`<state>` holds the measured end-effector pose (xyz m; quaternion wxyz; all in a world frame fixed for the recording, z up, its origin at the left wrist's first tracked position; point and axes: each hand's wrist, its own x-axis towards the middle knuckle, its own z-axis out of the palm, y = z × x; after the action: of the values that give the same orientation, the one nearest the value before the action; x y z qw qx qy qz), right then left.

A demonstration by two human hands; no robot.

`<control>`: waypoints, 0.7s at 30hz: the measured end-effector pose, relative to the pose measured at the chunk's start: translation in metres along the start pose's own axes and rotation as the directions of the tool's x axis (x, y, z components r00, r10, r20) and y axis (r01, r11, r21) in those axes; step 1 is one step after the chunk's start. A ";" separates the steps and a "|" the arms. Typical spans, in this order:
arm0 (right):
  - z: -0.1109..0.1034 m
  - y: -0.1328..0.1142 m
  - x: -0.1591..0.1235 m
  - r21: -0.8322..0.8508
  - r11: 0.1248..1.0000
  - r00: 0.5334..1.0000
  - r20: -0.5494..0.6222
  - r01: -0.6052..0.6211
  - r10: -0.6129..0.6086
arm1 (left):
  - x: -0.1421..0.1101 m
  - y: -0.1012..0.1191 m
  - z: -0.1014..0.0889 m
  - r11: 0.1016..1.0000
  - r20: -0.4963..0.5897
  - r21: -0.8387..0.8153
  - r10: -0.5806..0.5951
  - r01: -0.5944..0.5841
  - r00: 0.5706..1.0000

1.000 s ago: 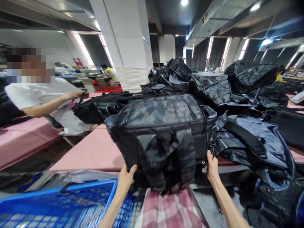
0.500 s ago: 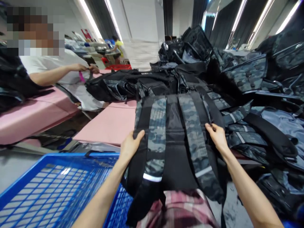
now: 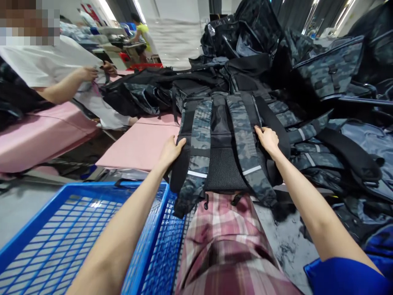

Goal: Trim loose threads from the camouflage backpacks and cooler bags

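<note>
A black backpack with grey camouflage shoulder straps lies straight in front of me, its strap side facing up. Its mesh lower edge overhangs the table's near edge, close to my plaid-clad lap. My left hand grips the pack's left side, thumb on top and the other fingers hidden beneath. On the opposite side, my right hand is closed on the pack's edge, pinching it near the right strap. Both straps hang toward me, each with a pale reflective band.
A blue plastic basket stands at my lower left. Pink-covered tabletop shows beyond it. More camouflage bags are heaped at the right and back. At the left, a co-worker in a white shirt handles a black bag.
The backpack has moved away from me and lies lower and flatter, both my hands going with it. My view has tilted down, showing more of the plaid cloth.
</note>
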<state>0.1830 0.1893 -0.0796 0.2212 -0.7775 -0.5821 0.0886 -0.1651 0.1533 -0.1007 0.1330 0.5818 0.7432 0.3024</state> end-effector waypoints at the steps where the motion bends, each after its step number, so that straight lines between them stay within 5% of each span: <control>1: -0.002 0.003 -0.004 -0.006 1.000 1.000 0.001 0.011 -0.011 | -0.022 -0.003 -0.008 0.999 -0.048 0.008 0.046 -0.045 0.998; 5: -0.006 0.009 -0.015 -0.021 0.999 0.999 0.018 0.044 -0.044 | -0.149 -0.013 -0.023 0.983 -0.273 0.017 0.181 -0.183 0.945; 9: -0.005 0.008 -0.020 -0.027 0.999 0.999 0.023 0.045 -0.044 | -0.253 -0.022 0.016 0.956 0.013 -0.077 0.285 -0.283 0.958; 13: -0.014 0.003 -0.023 -0.006 0.999 0.999 0.012 0.046 -0.046 | -0.263 -0.014 0.062 0.981 0.017 -0.173 0.091 -0.087 0.996; 16: -0.036 0.006 -0.043 0.061 0.994 0.992 -0.091 0.088 -0.083 | -0.248 -0.004 0.074 0.974 0.048 -0.224 0.004 0.007 0.999; 19: -0.050 0.023 -0.107 0.330 0.897 0.923 -0.339 0.295 -0.179 | -0.241 -0.001 0.073 0.929 0.072 -0.355 -0.087 0.107 0.994; 21: -0.042 0.040 -0.170 0.496 0.779 0.916 -0.314 0.382 -0.249 | -0.240 -0.002 0.069 0.860 0.179 -0.474 -0.114 0.187 0.977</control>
<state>0.1817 0.0103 -0.0808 0.5119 -0.5766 -0.6250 0.1219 -0.0602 -0.0532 -0.1931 0.3525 0.4897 0.6743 0.4258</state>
